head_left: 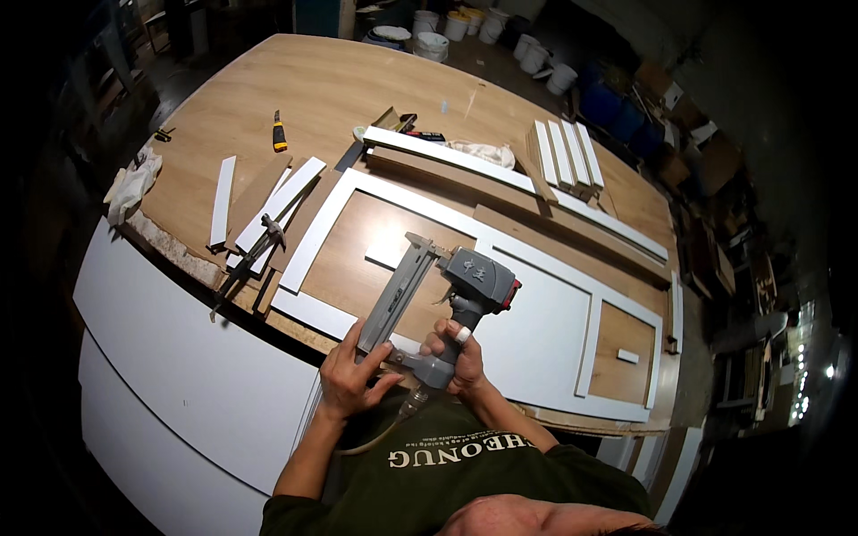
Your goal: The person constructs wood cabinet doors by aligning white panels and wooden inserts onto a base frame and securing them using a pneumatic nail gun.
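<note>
A grey pneumatic nail gun (483, 275) is held above the near edge of the workbench. Around its handle is wrapped my right hand (466, 364), with something white around one finger. My left hand (350, 373) grips the rear end of the gun's long magazine (397, 295), thumb on one side and fingers along the other. An air hose (368, 444) runs from the handle's base toward my body. Beneath the gun lies a white frame (322, 234) with a white panel (538, 330) in its middle section.
A hammer (272, 230) rests on white and brown strips at the left. Farther back lies a yellow-black utility knife (279, 136). Long boards (500, 176) and stacked white strips (572, 154) lie beyond the frame. White sheets (170, 357) stand left of the bench; buckets (433, 46) are behind it.
</note>
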Action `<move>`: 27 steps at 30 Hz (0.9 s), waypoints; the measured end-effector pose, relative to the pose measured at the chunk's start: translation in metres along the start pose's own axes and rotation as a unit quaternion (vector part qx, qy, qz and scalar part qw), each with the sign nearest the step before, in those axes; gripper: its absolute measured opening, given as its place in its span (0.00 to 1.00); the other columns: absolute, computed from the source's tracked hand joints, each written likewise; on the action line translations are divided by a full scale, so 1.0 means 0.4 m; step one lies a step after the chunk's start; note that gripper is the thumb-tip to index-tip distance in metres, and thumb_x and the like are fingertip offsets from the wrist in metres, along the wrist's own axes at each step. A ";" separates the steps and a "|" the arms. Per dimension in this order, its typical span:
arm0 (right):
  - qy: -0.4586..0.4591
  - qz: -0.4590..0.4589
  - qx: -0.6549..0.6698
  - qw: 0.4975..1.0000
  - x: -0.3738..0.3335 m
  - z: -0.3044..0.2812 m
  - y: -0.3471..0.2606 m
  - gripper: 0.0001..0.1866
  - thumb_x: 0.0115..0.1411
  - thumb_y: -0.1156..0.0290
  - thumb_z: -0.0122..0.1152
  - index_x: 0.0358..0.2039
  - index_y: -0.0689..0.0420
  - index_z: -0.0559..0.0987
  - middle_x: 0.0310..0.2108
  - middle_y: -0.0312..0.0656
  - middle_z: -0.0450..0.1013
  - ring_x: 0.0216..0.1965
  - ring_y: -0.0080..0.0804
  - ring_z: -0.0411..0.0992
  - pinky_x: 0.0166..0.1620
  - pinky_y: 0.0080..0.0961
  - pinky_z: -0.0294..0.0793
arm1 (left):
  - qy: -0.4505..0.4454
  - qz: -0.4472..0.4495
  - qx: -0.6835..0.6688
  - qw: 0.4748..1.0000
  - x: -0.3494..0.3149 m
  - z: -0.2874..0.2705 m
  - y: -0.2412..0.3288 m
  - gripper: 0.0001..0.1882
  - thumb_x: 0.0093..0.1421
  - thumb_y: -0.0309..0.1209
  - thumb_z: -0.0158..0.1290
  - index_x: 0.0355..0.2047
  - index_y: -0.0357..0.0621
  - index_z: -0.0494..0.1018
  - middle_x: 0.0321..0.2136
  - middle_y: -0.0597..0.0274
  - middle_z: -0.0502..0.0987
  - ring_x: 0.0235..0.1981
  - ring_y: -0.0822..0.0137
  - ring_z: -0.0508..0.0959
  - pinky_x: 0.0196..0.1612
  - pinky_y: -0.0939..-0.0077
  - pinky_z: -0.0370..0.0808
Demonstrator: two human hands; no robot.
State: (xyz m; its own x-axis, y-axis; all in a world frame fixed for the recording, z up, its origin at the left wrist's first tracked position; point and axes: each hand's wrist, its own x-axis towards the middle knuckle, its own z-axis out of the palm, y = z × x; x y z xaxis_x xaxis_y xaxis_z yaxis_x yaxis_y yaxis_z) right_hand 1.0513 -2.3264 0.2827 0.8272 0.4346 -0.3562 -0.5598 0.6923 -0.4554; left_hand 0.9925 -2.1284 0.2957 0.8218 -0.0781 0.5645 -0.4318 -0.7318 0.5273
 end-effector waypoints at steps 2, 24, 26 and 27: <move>-0.019 0.009 -0.007 1.000 0.016 0.008 -0.002 0.11 0.63 0.57 0.50 0.31 0.51 0.71 0.21 0.34 0.66 0.30 0.33 0.70 0.38 0.32 0.73 | 0.052 0.010 0.028 0.998 0.017 -0.012 0.012 0.18 0.47 0.40 0.65 0.37 0.48 0.76 0.47 0.40 0.73 0.41 0.49 0.78 0.38 0.65 0.74; -0.025 -0.001 -0.118 0.993 0.068 -0.027 0.024 0.11 0.60 0.60 0.49 0.27 0.53 0.66 0.22 0.36 0.64 0.31 0.31 0.67 0.41 0.26 0.69 | 0.163 -0.432 -0.624 0.631 0.059 0.098 -0.154 0.41 0.62 0.63 0.35 0.65 0.49 0.46 0.59 0.45 0.59 0.56 0.46 0.66 0.54 0.51 0.67; -0.019 0.004 -0.113 0.993 0.072 -0.023 0.033 0.11 0.60 0.61 0.50 0.27 0.54 0.67 0.21 0.35 0.65 0.31 0.30 0.68 0.40 0.26 0.69 | 0.126 -0.437 -0.599 0.659 0.050 0.094 -0.161 0.40 0.63 0.59 0.40 0.65 0.47 0.46 0.60 0.45 0.58 0.57 0.47 0.64 0.54 0.52 0.67; -0.014 0.021 -0.098 0.995 0.074 -0.020 0.036 0.11 0.60 0.62 0.51 0.27 0.54 0.67 0.21 0.35 0.65 0.31 0.30 0.68 0.40 0.26 0.69 | 0.107 -0.441 -0.573 0.683 0.044 0.089 -0.161 0.40 0.63 0.57 0.43 0.65 0.45 0.47 0.59 0.45 0.59 0.57 0.47 0.64 0.55 0.54 0.67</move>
State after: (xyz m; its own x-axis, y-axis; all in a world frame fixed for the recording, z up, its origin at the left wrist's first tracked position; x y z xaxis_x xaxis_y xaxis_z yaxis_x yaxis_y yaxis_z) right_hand 1.0675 -2.3082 0.2591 0.8026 0.4787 -0.3560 -0.5900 0.5483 -0.5927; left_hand 1.0479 -2.1067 0.2492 0.9298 0.2414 -0.2777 0.0870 0.5892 0.8033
